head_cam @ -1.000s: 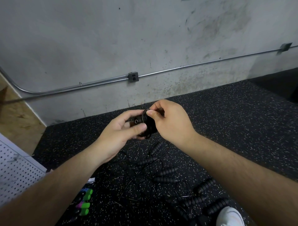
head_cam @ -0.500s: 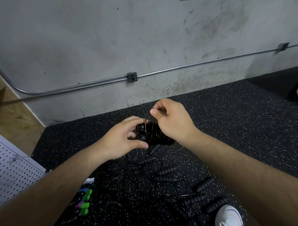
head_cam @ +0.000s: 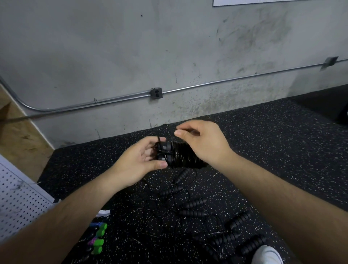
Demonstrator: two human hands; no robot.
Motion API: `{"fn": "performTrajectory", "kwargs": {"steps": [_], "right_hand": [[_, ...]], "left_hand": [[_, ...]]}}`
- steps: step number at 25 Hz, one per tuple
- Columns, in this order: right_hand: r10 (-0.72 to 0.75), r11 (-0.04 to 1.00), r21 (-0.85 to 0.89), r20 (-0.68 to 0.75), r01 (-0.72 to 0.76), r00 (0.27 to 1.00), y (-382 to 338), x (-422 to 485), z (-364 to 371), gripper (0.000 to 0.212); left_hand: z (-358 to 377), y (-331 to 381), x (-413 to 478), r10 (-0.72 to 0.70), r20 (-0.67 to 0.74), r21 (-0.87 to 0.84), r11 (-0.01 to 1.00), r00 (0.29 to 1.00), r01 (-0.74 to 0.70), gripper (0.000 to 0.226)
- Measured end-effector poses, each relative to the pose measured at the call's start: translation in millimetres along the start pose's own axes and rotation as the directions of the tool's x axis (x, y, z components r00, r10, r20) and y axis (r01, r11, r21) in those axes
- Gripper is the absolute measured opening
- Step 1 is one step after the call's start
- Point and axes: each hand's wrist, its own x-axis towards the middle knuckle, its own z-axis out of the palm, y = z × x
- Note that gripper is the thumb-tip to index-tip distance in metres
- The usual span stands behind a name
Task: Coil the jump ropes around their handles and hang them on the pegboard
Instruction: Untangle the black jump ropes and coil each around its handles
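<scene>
Currently: paired black handles [head_cam: 180, 156], mid-scene above the floor [head_cam: 263, 150], gripped by left hand [head_cam: 137, 164]; right hand [head_cam: 205, 145] pinches the thin cord [head_cam: 172, 140] (loop raised). Advice: wind taut, turns side by side. Pegboard [head_cam: 18, 197] near left.

Rear boundary: a grey concrete wall [head_cam: 113, 47], mottled with dark scuffs and stains that thicken toward its base. A metal conduit [head_cam: 226, 81] runs along the wall, rising slightly to the right and curving upward at far left. It passes through an electrical outlet box [head_cam: 156, 93] and a second junction box [head_cam: 330, 61] at right. A white panel edge [head_cam: 263, 1] shows at top. Floor: black rubber matting [head_cam: 263, 150] with white flecks, bordered at left by a tan wooden surface [head_cam: 17, 143].
</scene>
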Motion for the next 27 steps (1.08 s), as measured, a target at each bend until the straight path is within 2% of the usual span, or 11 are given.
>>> {"fn": "performTrajectory", "kwargs": {"steps": [3, 5, 6, 8, 11, 16, 20, 23, 27], "right_hand": [[-0.196, 0.955, -0.185, 0.195, 0.233, 0.961, 9, -3, 0, 0.040], [-0.164, 0.903, -0.319, 0.359, 0.286, 0.919, 16, -3, 1, 0.068], [-0.140, 0.891, -0.349, 0.396, 0.289, 0.908, 18, -3, 4, 0.075], [-0.157, 0.876, -0.370, 0.389, 0.310, 0.908, 21, -2, 15, 0.075], [-0.245, 0.795, -0.461, 0.351, 0.395, 0.904, 20, 3, 37, 0.072], [-0.310, 0.753, -0.481, 0.342, 0.449, 0.887, 12, 16, 84, 0.071], [-0.355, 0.747, -0.438, 0.374, 0.500, 0.857, -4, 21, 131, 0.071], [-0.347, 0.754, -0.392, 0.444, 0.528, 0.826, -14, 18, 178, 0.071], [-0.309, 0.775, -0.302, 0.585, 0.555, 0.749, -13, 7, 257, 0.072]], "left_hand": [[-17, 2, 0, 0.010, -0.117, -0.024, 1.000, 0.993, -0.013, 0.066], [-27, 1, -1, -0.002, -0.158, -0.023, 1.000, 0.987, -0.001, 0.061], [-30, 0, -2, -0.013, -0.171, -0.013, 1.000, 0.985, 0.011, 0.059], [-34, -2, -3, -0.010, -0.214, 0.051, 0.998, 0.977, 0.021, 0.060], [-44, -4, -7, 0.033, -0.299, 0.192, 0.981, 0.954, 0.026, 0.065], [-88, -12, -19, 0.039, -0.259, 0.443, 0.893, 0.965, 0.083, 0.075], [-123, -22, -44, -0.006, -0.268, 0.567, 0.808, 0.963, 0.162, 0.089], [-149, -46, -69, -0.041, -0.334, 0.616, 0.747, 0.942, 0.251, 0.093], [-173, -114, -113, -0.181, -0.448, 0.551, 0.715, 0.875, 0.430, 0.100]]}}
